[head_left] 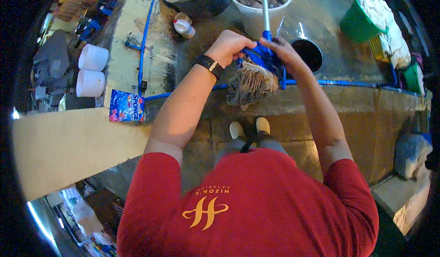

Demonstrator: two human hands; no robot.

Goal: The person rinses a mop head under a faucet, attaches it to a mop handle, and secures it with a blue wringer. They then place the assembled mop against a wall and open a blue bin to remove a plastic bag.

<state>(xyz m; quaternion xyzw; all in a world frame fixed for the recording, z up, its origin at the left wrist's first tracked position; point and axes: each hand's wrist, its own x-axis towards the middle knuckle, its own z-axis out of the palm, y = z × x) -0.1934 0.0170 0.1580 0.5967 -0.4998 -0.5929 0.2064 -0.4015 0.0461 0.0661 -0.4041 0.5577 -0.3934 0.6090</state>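
Observation:
A string mop [253,83] with greyish-brown strands and a blue plastic clamp hangs in front of me, its pale metal handle pointing away. My left hand [228,47], with a dark band on the wrist, is closed on the left end of the blue clamp. Around the right side of the clamp, near the foot of the handle, my right hand [288,57] is also closed. Both hands' fingertips are partly hidden. Just beyond the mop stands a white bucket [259,16] with grey, wet-looking stuff in it.
A dark round bucket [306,55] stands right of the mop. Blue pipe [339,82] runs along the ledge. A green tub [360,21] holds white cloth. Left are a white bottle [184,27], a blue packet [126,105] and two white tubs [93,57]. A large basin [201,2] lies far ahead.

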